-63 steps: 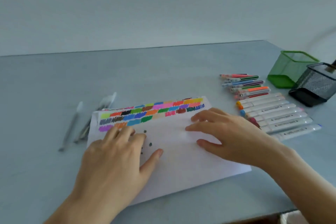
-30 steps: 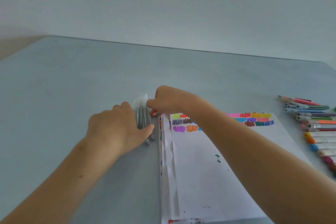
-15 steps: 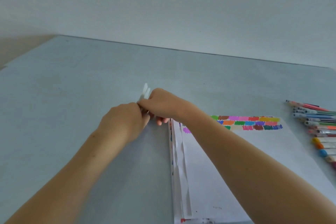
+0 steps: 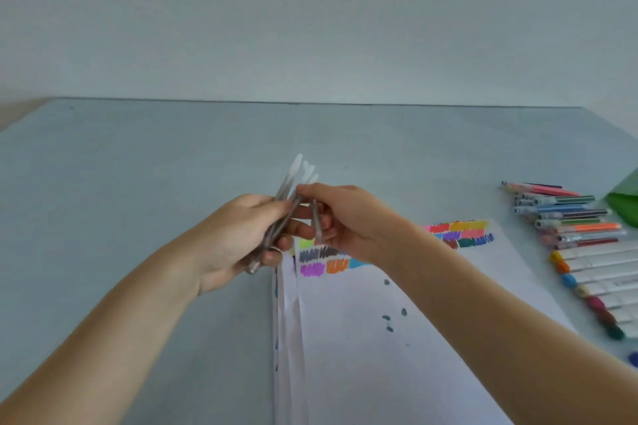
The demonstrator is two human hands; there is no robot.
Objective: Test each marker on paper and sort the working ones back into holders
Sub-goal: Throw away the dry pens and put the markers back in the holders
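A bundle of several clear grey pens with white caps [image 4: 293,183] is lifted above the table. My left hand [image 4: 234,238] grips the bundle around its lower half. My right hand [image 4: 345,217] pinches one pen of the bundle near its middle. Below the hands lies the white test paper [image 4: 379,355], with rows of coloured swatches along its far edge and a few dark dots. Thin coloured pens [image 4: 566,214] and thick white markers with coloured ends [image 4: 600,279] lie in a row at the right.
The corner of a green holder [image 4: 625,203] shows at the right edge. The pale blue table [image 4: 138,183] ends at a white wall behind. The paper is a small stack with stepped left edges.
Both hands left the paper, reached left to the clear pens on the table, gathered them and lifted them. The view swung left, so the black holder is out of frame.
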